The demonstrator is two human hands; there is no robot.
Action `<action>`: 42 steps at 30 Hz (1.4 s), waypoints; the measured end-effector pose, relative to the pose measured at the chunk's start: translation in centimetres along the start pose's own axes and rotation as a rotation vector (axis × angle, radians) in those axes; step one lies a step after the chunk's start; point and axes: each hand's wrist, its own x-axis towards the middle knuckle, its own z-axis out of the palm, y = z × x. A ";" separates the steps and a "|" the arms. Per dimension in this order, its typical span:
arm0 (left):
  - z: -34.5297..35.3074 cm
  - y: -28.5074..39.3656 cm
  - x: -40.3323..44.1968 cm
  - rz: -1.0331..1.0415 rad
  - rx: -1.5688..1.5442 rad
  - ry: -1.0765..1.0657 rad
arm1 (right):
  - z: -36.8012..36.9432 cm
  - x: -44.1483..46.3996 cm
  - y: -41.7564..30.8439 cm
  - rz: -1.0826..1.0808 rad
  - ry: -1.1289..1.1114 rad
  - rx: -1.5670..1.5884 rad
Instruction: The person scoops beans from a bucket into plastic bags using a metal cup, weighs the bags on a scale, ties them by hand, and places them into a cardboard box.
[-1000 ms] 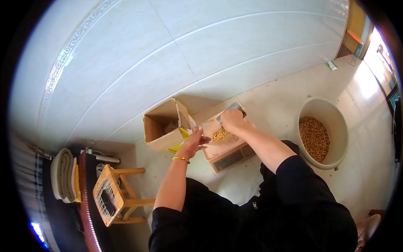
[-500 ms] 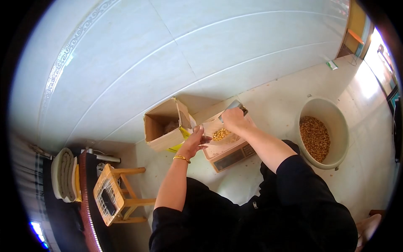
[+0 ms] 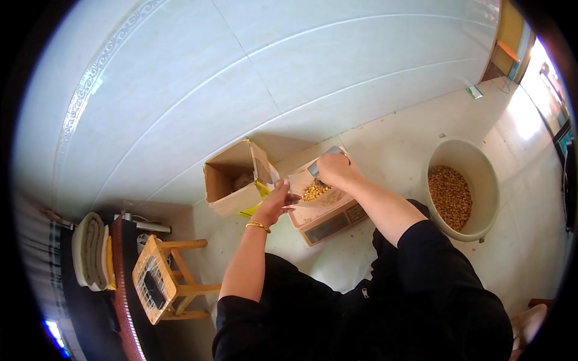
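My right hand (image 3: 336, 168) is closed around a grey metal cup (image 3: 314, 171), tilted with its mouth towards some yellow corn kernels (image 3: 315, 192). The kernels lie in a clear plastic bag (image 3: 335, 197) on top of a weighing scale (image 3: 328, 227). At the bag's left side, my left hand (image 3: 276, 202) pinches its edge between thumb and fingers; the exact grip is hard to make out. A gold-coloured bracelet circles my left wrist.
An open cardboard box (image 3: 232, 180) stands left of the scale, near the tiled wall. To the right is a pale bucket (image 3: 481, 198) partly filled with corn kernels (image 3: 450, 198). A wooden stool (image 3: 171, 283) with a dark phone-like object on it is at the left.
The metal cup has tipped further, its mouth lowered towards the kernels in the bag. My left hand stays at the bag's edge, nearly unmoved.
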 end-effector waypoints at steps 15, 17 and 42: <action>0.1 0.2 -0.3 -0.008 -0.008 -0.011 | -1.1 0.3 -0.4 0.084 -0.072 0.110; 0.0 0.1 -0.4 -0.003 0.009 0.007 | -0.8 0.9 0.3 0.102 -0.077 0.137; -0.6 -0.1 0.4 0.059 0.181 0.000 | -4.5 -26.1 22.3 0.923 0.383 0.695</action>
